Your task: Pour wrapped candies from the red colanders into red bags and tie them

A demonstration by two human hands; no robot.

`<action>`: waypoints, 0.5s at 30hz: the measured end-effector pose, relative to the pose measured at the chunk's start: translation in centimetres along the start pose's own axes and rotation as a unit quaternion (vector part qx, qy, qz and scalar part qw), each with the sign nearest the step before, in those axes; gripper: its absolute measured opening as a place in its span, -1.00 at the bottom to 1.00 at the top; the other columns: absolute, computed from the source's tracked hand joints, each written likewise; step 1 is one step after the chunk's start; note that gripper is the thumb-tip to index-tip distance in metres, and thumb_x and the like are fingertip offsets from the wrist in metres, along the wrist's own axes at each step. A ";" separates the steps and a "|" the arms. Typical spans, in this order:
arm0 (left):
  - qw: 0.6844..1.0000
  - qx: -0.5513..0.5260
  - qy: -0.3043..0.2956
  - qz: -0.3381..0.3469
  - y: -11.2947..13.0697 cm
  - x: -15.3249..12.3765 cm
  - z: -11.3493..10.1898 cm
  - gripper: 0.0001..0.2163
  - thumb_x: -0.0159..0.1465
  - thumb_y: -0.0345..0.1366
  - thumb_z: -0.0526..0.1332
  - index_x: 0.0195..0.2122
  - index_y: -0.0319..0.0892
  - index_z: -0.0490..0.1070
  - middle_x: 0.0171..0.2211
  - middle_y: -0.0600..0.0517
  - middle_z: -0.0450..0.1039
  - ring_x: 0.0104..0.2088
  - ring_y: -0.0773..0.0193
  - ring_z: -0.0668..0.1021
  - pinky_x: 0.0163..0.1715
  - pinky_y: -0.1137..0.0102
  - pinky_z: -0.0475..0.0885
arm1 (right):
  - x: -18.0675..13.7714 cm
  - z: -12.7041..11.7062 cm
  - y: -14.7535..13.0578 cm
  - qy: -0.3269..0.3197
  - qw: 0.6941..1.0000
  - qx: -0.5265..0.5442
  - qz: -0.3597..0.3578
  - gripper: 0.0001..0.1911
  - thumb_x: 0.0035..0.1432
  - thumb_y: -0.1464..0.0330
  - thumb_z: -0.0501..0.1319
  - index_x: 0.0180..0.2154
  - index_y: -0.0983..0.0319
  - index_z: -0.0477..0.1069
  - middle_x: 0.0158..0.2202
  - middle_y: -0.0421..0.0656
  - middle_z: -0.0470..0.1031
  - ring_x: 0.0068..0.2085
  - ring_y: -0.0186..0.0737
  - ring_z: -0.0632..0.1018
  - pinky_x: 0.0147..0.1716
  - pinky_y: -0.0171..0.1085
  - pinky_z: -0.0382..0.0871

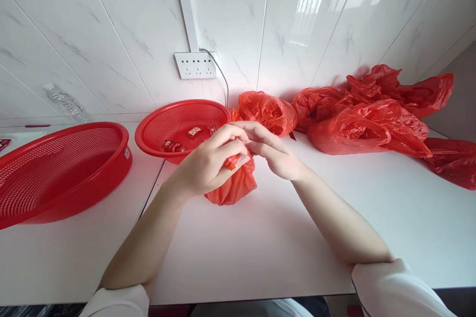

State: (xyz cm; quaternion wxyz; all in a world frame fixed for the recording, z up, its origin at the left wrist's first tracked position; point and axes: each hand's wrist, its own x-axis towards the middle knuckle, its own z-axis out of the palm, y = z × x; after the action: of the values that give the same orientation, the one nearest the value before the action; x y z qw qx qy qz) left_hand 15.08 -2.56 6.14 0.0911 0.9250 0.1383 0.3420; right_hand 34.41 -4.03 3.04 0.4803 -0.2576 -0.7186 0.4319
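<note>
A red plastic bag (236, 185) stands on the white table, its top gathered up under my fingers. My left hand (213, 161) is closed on the bunched neck, and a bit of the twisted plastic shows between thumb and fingers. From the other side my right hand (275, 153) meets it, fingers bent in at the bag's top; its fingertips are partly hidden behind the left fingers. Just beyond my left hand is a round red plastic basket (148, 141) with a few small red packets (194, 132) inside.
A larger red basket (122, 158) stands at the left, near a clear plastic bottle (67, 101). Several red plastic bags (360, 129) line the back and right of the white table (260, 252). A power strip (196, 65) with a cable is on the tiled wall.
</note>
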 end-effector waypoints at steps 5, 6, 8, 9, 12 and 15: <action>0.999 0.006 0.031 -0.002 -1.1 0.1 0.4 -0.81 0.35 -0.40 0.03 -0.15 -0.11 0.42 -0.04 -0.09 0.34 -0.17 0.26 0.50 -0.15 0.31 0.44 | 0.4 -0.8 0.9 0.073 0.995 -0.053 -0.033 -0.77 0.29 0.26 0.11 -0.09 0.20 0.41 -0.23 -0.15 0.50 -0.28 -0.30 0.50 -0.30 -0.28 0.43; 0.999 0.019 0.044 -0.014 -1.2 0.0 0.4 -0.77 0.36 -0.37 0.02 -0.07 -0.09 0.41 -0.01 -0.08 0.35 -0.15 0.26 0.50 -0.15 0.32 0.44 | 0.3 -1.1 0.9 0.091 0.992 -0.081 -0.034 -0.78 0.28 0.27 0.12 -0.13 0.22 0.43 -0.26 -0.15 0.51 -0.29 -0.29 0.51 -0.29 -0.27 0.43; 0.993 0.073 0.066 -0.059 -1.3 0.0 0.4 -0.71 0.38 -0.31 0.00 0.06 -0.06 0.38 0.02 -0.05 0.38 -0.16 0.28 0.52 -0.16 0.35 0.41 | 0.1 -1.8 0.6 0.122 0.981 -0.150 -0.029 -0.81 0.26 0.30 0.13 -0.17 0.23 0.45 -0.28 -0.14 0.52 -0.26 -0.27 0.52 -0.26 -0.26 0.42; 0.987 0.109 0.070 -0.092 -1.3 0.1 0.4 -0.70 0.39 -0.29 -0.01 0.08 -0.06 0.38 0.02 -0.03 0.40 -0.17 0.29 0.52 -0.17 0.37 0.40 | -0.1 -2.2 0.3 0.134 0.973 -0.188 -0.026 -0.82 0.25 0.32 0.14 -0.18 0.23 0.45 -0.28 -0.14 0.52 -0.26 -0.27 0.52 -0.26 -0.27 0.41; 0.957 0.210 0.045 -0.197 -1.3 0.1 0.4 -0.68 0.40 -0.22 -0.05 -0.10 -0.12 0.50 -0.13 0.01 0.52 -0.24 0.27 0.54 -0.28 0.39 0.34 | -0.9 -3.5 -0.7 0.128 0.945 -0.299 -0.023 -0.87 0.17 0.40 0.17 -0.23 0.22 0.44 -0.41 -0.21 0.47 -0.40 -0.33 0.46 -0.37 -0.32 0.34; 0.919 0.281 -0.010 -0.276 -1.4 0.0 0.3 -0.59 0.38 -0.18 -0.08 -0.42 -0.19 0.49 -0.47 -0.02 0.48 -0.41 0.23 0.51 -0.51 0.37 0.19 | -1.5 -4.8 -1.4 0.068 0.926 -0.371 -0.025 -0.87 0.10 0.47 0.15 -0.26 0.21 0.39 -0.53 -0.29 0.33 -0.50 -0.38 0.35 -0.46 -0.36 0.26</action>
State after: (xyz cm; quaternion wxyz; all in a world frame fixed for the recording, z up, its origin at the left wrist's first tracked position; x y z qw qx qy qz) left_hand 15.00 -1.24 5.60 -0.0805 0.8413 0.4773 0.2409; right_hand 39.46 -4.14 4.34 0.4085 -0.4281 -0.7994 0.1037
